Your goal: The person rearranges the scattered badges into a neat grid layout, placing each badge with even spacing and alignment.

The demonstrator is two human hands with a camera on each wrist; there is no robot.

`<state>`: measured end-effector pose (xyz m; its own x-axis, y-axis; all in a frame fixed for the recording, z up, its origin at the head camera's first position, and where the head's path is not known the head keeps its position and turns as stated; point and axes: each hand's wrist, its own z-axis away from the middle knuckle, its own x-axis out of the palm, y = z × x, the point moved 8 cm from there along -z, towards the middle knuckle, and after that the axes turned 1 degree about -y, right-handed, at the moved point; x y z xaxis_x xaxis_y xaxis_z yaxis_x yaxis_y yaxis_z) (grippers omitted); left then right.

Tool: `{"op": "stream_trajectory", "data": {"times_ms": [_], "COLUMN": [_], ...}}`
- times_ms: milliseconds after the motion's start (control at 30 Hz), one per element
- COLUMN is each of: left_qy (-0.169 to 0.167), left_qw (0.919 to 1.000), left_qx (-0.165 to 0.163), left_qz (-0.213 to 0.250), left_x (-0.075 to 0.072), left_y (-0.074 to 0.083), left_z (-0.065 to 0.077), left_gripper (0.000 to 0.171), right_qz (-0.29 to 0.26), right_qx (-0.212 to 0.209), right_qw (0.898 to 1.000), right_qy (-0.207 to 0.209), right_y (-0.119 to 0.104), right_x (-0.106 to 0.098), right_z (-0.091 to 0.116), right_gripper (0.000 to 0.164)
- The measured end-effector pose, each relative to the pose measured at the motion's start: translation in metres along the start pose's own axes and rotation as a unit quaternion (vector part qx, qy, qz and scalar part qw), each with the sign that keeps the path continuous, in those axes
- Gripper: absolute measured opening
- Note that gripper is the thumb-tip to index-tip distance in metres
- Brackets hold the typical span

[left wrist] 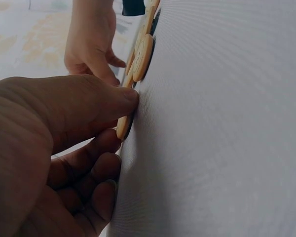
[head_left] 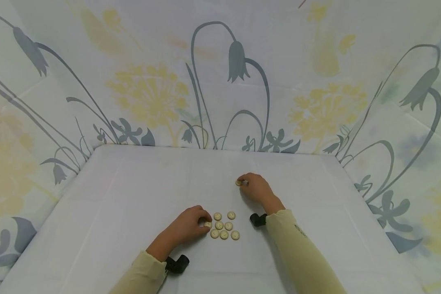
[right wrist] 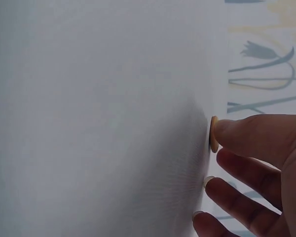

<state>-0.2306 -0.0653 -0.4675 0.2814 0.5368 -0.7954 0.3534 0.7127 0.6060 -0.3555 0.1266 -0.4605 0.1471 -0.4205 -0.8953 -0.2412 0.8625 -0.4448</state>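
Several round cream buttons (head_left: pixel 219 225) lie in a loose cluster on the white tabletop, flat, their holes facing up. My left hand (head_left: pixel 191 222) pinches the leftmost button (head_left: pixel 207 224) between thumb and forefinger, close beside the others. The left wrist view shows that button (left wrist: pixel 122 127) edge-on, partly hidden by the thumb. Farther back and to the right, my right hand (head_left: pixel 257 188) holds a single button (head_left: pixel 238 183), apart from the cluster. In the right wrist view its thumb presses on the button (right wrist: pixel 214 134), right at the table surface, with the other fingers spread below.
A white cloth covers the table (head_left: pixel 150 175). Floral-patterned fabric (head_left: pixel 224 102) rises along its back and side edges. Small black devices sit at the left wrist (head_left: pixel 177 264) and the right wrist (head_left: pixel 258 220).
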Motion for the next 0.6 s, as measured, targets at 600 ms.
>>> {"op": "stream_trajectory", "data": {"times_ms": [600], "left_qy": [-0.004], "left_qw": [0.9999], "left_qx": [-0.01], "left_qz": [0.004], "left_x": [0.001], "left_y": [-0.001], "left_z": [-0.001], "left_gripper": [0.016], "right_qz": [0.016], "right_qx": [-0.038], "right_qw": [0.999], "right_qy": [-0.025], "right_y": [-0.018], "right_x": [0.001], "right_z": [0.03], "right_gripper": [0.029]}}
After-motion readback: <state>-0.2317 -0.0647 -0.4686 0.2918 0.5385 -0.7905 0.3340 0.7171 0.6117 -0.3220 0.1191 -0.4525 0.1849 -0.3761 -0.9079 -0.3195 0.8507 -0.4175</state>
